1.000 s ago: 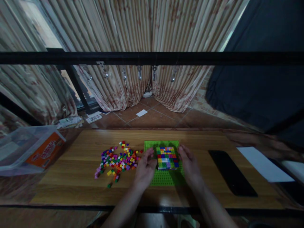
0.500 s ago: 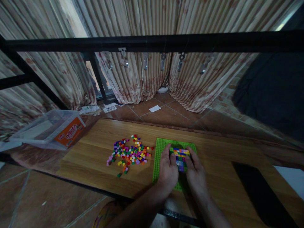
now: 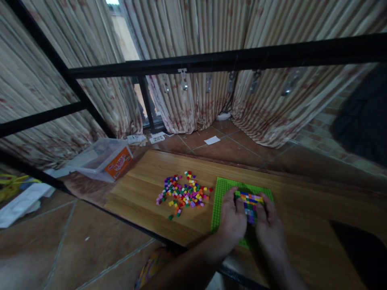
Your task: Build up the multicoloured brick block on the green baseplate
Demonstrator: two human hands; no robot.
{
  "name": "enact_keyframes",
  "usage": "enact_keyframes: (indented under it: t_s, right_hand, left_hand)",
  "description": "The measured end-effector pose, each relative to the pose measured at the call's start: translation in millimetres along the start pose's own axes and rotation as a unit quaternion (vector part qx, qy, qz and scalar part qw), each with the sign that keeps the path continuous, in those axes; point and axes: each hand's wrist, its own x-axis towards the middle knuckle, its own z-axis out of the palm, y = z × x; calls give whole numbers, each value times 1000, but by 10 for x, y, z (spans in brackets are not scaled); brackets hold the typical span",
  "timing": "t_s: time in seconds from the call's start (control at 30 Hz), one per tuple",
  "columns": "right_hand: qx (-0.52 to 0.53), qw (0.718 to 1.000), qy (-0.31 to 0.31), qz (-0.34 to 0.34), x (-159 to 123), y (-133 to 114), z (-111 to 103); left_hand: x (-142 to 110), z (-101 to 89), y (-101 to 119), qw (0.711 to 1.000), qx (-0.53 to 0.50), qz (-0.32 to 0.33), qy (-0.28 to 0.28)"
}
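A block of small multicoloured bricks (image 3: 249, 200) sits on a green studded baseplate (image 3: 223, 189) lying on the wooden table (image 3: 145, 185). My left hand (image 3: 232, 215) presses against the block's left side with curled fingers. My right hand (image 3: 268, 223) closes on its right side, so both hands grip the block between them. Much of the block is hidden under my fingers.
A loose pile of small coloured bricks (image 3: 183, 193) lies on the table left of the baseplate. A clear plastic box with an orange label (image 3: 104, 159) stands at the table's far left corner. A black metal frame (image 3: 211, 60) crosses above. Curtains hang behind.
My hands have moved from beside the block to closing over it from both sides. The camera has swung left, shifting the table and block to the right in view.
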Motion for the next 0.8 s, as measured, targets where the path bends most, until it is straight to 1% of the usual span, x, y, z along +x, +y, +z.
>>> enact_keyframes:
  t_s: [0.1, 0.17, 0.27, 0.4, 0.47, 0.57, 0.6, 0.63, 0.7, 0.73, 0.8]
  right_hand:
    - [-18, 999, -26, 23, 26, 8, -75]
    - [-23, 999, -27, 35, 47, 13, -130]
    - [-34, 999, -19, 36, 80, 26, -183]
    - [-61, 997, -38, 38, 116, 46, -190]
    - [-64, 997, -23, 32, 119, 45, -195]
    - [-74, 996, 28, 27, 91, -8, -230]
    - [-77, 996, 51, 5, 69, -45, -243]
    - [-80, 994, 74, -33, 39, -92, -252]
    - [-85, 980, 110, -145, -47, -211, -237]
    - [-87, 969, 112, -200, -104, -276, -207]
    - [-71, 950, 83, -294, -239, -399, -94]
  left_hand:
    - [-35, -3, 35, 1000, -11, -16, 3]
    - [-59, -6, 51, 1000, -18, -26, 1]
    - [-59, -14, 51, 999, -32, -34, -5]
    - [2, -54, 21, 998, -53, -30, 7]
    - [41, -104, 11, 998, -53, -11, 21]
    - [122, -238, 22, 998, -48, 20, 40]
    - [163, -301, 35, 997, -52, 26, 50]
    - [213, -377, 52, 996, -60, 27, 63]
    - [335, -567, 97, 990, -96, 32, 97]
    - [402, -682, 122, 986, -109, 44, 121]
    - [529, -941, 171, 968, -131, 79, 200]
